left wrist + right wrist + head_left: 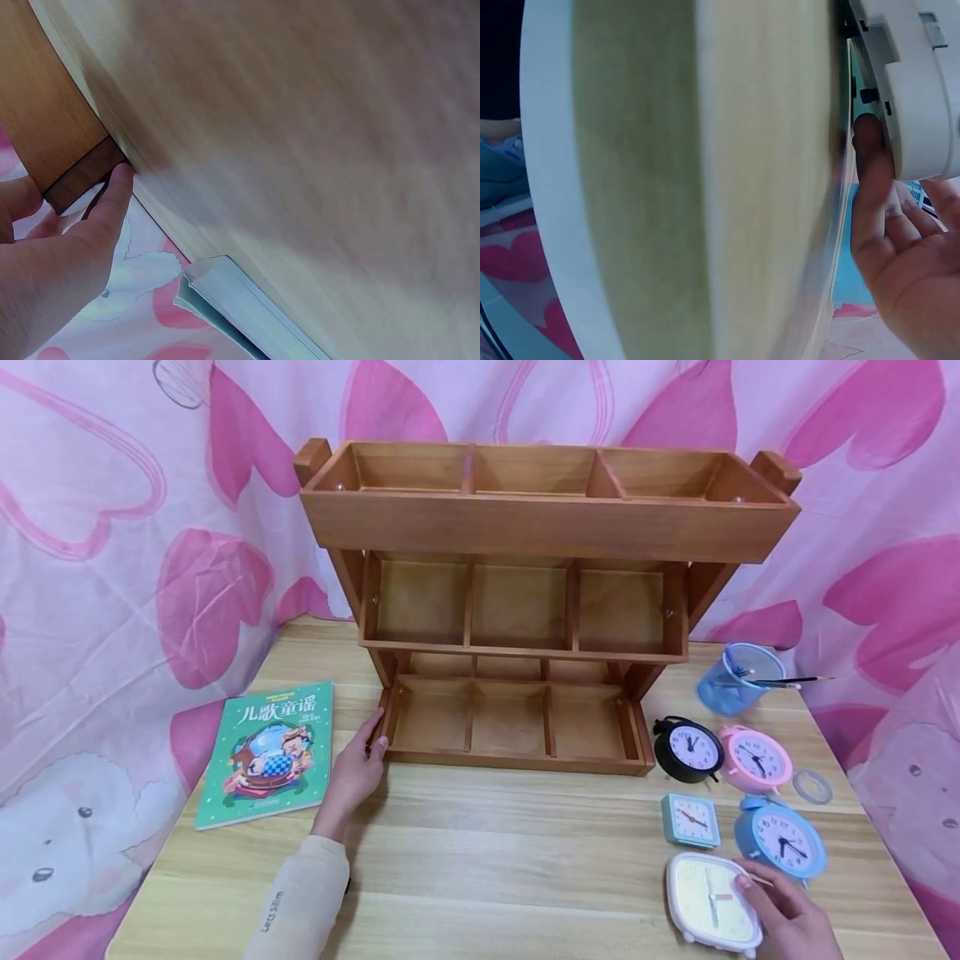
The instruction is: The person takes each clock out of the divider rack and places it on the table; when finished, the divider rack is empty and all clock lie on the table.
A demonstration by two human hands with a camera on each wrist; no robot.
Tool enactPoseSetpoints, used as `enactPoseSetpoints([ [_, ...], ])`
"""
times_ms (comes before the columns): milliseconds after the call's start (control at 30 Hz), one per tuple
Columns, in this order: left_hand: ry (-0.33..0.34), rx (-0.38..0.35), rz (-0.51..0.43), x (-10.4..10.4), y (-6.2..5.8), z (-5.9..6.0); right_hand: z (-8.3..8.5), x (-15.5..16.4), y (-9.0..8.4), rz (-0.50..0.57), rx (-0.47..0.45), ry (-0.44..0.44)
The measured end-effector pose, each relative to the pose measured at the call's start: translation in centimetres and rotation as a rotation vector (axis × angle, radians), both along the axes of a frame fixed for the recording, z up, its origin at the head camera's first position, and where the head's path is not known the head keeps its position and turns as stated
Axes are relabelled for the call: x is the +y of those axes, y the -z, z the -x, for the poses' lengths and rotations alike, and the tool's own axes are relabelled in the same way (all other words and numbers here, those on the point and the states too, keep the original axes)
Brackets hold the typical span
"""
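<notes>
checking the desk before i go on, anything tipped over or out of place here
Yes: the blue mesh pen cup lies on its side by the wooden shelf, a brush sticking out. The white clock lies face-up under the right hand.

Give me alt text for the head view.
The left hand touches the lower left corner of a three-tier wooden shelf on a table, while the right hand grips a white square clock.

Book (266, 755) left of shelf (525, 610), clocks (738, 802) right
</notes>
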State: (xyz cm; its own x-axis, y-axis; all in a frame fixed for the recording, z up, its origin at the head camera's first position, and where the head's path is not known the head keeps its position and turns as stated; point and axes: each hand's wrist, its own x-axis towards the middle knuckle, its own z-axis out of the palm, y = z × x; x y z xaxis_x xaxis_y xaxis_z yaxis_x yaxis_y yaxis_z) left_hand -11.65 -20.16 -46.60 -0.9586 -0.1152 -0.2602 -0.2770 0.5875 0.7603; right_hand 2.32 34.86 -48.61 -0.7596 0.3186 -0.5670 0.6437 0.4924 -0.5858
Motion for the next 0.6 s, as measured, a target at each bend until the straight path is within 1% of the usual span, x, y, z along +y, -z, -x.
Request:
enactPoseSetpoints([
  [267,-0.003,-0.016,-0.002,-0.12,-0.08,0.12,0.16,-0.3,-0.28,-0.09,0.001,-0.035],
  [433,-0.001,-0.03,-0.013,-0.17,0.02,0.09,0.24,-0.44,-0.53,-0.088,0.003,-0.032],
  [600,0.013,-0.011,-0.004,-0.68,0.07,0.2,0.47,-0.57,-0.5,-0.096,0.015,-0.049],
])
